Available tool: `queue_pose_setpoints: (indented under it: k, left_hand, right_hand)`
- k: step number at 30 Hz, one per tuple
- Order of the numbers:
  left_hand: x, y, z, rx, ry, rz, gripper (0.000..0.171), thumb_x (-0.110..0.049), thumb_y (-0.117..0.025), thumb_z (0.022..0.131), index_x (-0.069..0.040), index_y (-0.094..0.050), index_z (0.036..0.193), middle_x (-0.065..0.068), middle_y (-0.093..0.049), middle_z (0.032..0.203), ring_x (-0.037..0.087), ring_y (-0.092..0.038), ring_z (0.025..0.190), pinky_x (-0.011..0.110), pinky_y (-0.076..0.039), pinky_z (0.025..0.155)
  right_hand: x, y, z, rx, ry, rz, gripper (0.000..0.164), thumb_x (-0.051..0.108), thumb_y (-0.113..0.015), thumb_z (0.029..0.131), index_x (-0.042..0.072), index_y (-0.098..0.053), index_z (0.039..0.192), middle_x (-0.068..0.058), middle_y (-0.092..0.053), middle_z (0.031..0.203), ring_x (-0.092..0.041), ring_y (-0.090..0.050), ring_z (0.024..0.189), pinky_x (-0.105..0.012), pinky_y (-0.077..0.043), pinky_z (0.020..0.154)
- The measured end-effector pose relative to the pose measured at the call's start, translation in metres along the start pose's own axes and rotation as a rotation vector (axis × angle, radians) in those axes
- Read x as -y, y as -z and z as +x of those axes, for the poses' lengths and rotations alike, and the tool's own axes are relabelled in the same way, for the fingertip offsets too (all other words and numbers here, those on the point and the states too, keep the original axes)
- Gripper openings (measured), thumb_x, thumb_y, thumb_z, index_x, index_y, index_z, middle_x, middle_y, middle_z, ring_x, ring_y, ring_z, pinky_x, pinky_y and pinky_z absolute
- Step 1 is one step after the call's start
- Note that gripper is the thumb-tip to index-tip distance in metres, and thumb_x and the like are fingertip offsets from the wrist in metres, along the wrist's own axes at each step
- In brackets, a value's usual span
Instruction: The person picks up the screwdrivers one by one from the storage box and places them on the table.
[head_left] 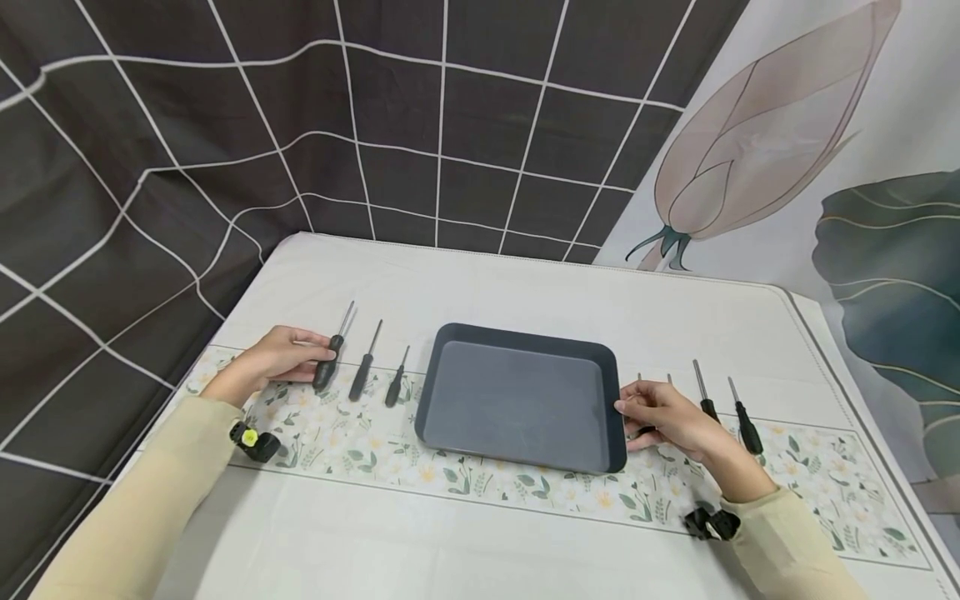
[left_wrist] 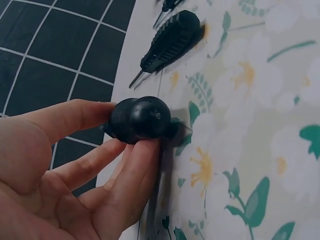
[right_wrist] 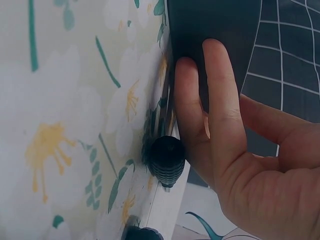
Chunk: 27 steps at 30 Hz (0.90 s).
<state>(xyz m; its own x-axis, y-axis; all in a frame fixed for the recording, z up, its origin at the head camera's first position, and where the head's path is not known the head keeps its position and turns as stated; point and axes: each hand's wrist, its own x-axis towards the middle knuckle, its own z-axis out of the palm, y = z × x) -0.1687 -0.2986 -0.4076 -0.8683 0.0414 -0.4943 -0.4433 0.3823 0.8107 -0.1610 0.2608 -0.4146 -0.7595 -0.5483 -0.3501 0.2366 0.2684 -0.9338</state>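
My left hand (head_left: 288,354) grips the black handle of a screwdriver (head_left: 327,364) between thumb and fingers, its shaft pointing to the table's far side. In the left wrist view the handle's rounded end (left_wrist: 150,117) faces the camera, the fingers (left_wrist: 132,172) beneath it. At the right end of a grey rectangular tray (head_left: 517,400), my right hand (head_left: 667,417) pinches the rim. The right wrist view has two fingers (right_wrist: 222,95) flat along the tray's outer wall (right_wrist: 230,20), with the thumb over the rim. Beside this hand lies a screwdriver handle (right_wrist: 167,157).
Two more screwdrivers, a middle one (head_left: 362,377) and a small one (head_left: 395,388), lie between left hand and tray. Right of the tray lie several others, including one (head_left: 748,428) at the far right; my right hand partly covers some. A floral band (head_left: 360,450) crosses the white tablecloth.
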Motion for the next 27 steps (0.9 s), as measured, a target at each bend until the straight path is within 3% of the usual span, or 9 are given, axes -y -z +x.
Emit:
queue_pose_setpoints:
  k: [13, 22, 27]
  left_hand:
    - [-0.0001, -0.0031, 0.0023, -0.043, -0.019, 0.088, 0.056, -0.015, -0.070, 0.095, 0.014, -0.048, 0.138, 0.017, -0.067, 0.114, 0.011, -0.070, 0.084, 0.031, -0.063, 0.081]
    - [-0.0006, -0.0059, 0.0037, -0.063, -0.015, 0.124, 0.058, -0.019, -0.074, 0.092, 0.013, -0.052, 0.135, 0.025, -0.064, 0.119, 0.014, -0.070, 0.086, 0.031, -0.063, 0.081]
    - [0.0012, -0.0069, 0.0052, -0.085, -0.020, 0.133, 0.056, -0.021, -0.077, 0.089, 0.011, -0.057, 0.130, 0.020, -0.068, 0.111, 0.014, -0.070, 0.085, 0.030, -0.063, 0.080]
  right_hand:
    - [-0.0004, 0.0011, -0.0008, 0.000, 0.000, -0.001, 0.038, 0.007, -0.046, 0.107, -0.025, -0.034, 0.125, -0.012, -0.062, 0.092, -0.020, -0.070, 0.079, -0.038, -0.065, 0.074]
    - [-0.0013, 0.0015, -0.0001, 0.004, 0.001, 0.004, 0.036, 0.007, -0.046, 0.107, -0.023, -0.035, 0.123, -0.012, -0.063, 0.092, -0.020, -0.070, 0.079, -0.038, -0.065, 0.074]
    - [-0.0012, 0.0012, 0.0000, 0.007, 0.004, 0.004, 0.037, 0.007, -0.046, 0.107, -0.024, -0.035, 0.123, -0.012, -0.063, 0.092, -0.020, -0.070, 0.080, -0.039, -0.065, 0.074]
